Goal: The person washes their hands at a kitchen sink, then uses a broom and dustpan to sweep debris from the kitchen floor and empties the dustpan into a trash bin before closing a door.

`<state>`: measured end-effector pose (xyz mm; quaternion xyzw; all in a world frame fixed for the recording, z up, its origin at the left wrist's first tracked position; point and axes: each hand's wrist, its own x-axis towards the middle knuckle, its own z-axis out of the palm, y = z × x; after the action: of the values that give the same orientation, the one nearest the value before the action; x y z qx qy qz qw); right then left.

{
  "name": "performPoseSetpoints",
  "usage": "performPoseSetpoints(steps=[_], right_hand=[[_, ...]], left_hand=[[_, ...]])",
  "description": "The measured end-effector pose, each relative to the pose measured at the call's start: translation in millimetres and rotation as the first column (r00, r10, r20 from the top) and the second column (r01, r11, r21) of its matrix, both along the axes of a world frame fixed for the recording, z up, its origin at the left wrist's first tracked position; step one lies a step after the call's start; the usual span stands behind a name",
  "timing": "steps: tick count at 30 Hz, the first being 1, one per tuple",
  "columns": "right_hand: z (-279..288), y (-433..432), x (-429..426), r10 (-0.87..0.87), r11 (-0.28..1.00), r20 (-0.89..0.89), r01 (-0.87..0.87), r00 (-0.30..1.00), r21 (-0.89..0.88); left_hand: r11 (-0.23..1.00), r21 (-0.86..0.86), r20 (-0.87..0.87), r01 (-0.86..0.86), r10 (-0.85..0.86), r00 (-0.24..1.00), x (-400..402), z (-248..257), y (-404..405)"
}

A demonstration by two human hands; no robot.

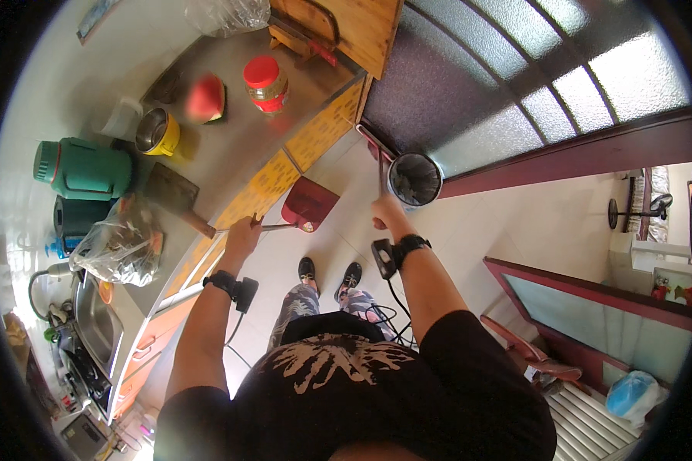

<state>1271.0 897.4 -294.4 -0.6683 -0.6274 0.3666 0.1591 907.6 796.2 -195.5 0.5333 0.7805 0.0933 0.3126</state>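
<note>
My left hand grips the thin metal handle of a long-handled dark red dustpan. The pan rests on or just above the tiled floor, in front of the yellow-patterned cabinet; I cannot tell if it touches. In my right hand is the stick of a broom. Its head, with red bristles, lies beyond the hand, by the foot of the frosted glass door. Beside the broom stands a round trash bin with a dark liner, right of the stick. Any dirt in the dustpan is too small to tell.
The counter at left holds a cleaver, green jug, yellow mug, watermelon piece, red-lidded jar and plastic bag. A frosted door stands ahead; a red-framed panel is at right.
</note>
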Motion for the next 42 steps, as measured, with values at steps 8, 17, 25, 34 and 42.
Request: performPoseSetpoints(steps=[8,17,25,34,42], right_hand=[[66,10,5,-0.003,0.879,0.043,0.023,0.999,-0.476],[-44,-11,24,-0.129,0.922,-0.117,0.075,0.985,-0.381],[116,-55,34,0.182,0.832,0.053,-0.125,0.982,-0.541],[90,-65,21,0.068,0.824,0.047,-0.030,0.997,-0.565],[143,-78,69,0.356,0.738,-0.023,-0.296,0.934,-0.606]], left_hand=[[0.998,0.057,0.017,-0.036,0.035,0.999,1,-6,-1],[1.000,0.012,0.029,-0.013,0.012,1.000,3,-7,5],[0.995,0.096,0.044,0.009,-0.013,0.999,-3,-8,3],[0.998,0.067,0.011,0.003,-0.003,1.000,1,-6,9],[1.000,0.011,-0.009,0.006,-0.006,1.000,2,1,6]])
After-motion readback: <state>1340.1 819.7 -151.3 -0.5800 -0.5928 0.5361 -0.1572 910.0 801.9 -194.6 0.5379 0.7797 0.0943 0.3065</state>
